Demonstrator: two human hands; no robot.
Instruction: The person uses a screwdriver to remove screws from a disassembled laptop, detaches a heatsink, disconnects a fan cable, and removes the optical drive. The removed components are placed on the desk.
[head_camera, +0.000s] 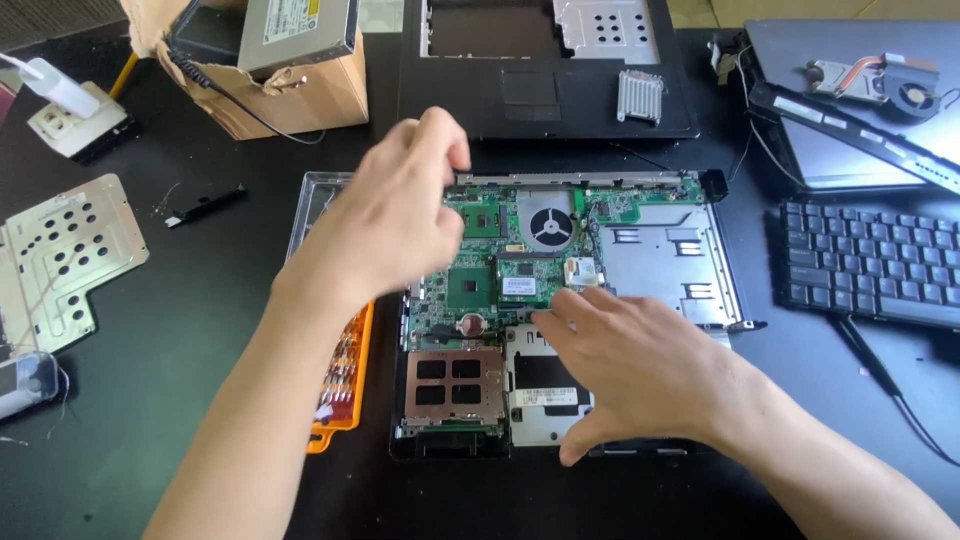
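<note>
Laptop base (660, 265) with exposed green motherboard (470, 285), lying open at the middle of the black table (200, 330), between a detached keyboard (870, 262) on the right and a perforated metal plate (60, 255) on the left. Already stripped: palmrest frame (545, 110) set aside at the back, heatsink with copper pipe and fan (870, 78) resting on the lid at upper right, optical drive (298, 30) parked in a cardboard box (290, 95). Not yet out: motherboard, round cooling fan (548, 225), card slot cage (452, 385). Left hand (385, 225) blurred above the board's rear edge, fingertips pinched together, around what cannot be told. Right hand (630, 365) spread flat, fingers released, pressing on the lower right of the board. Orange screwdriver-bit case (345, 375) just beside the base, left side.
</note>
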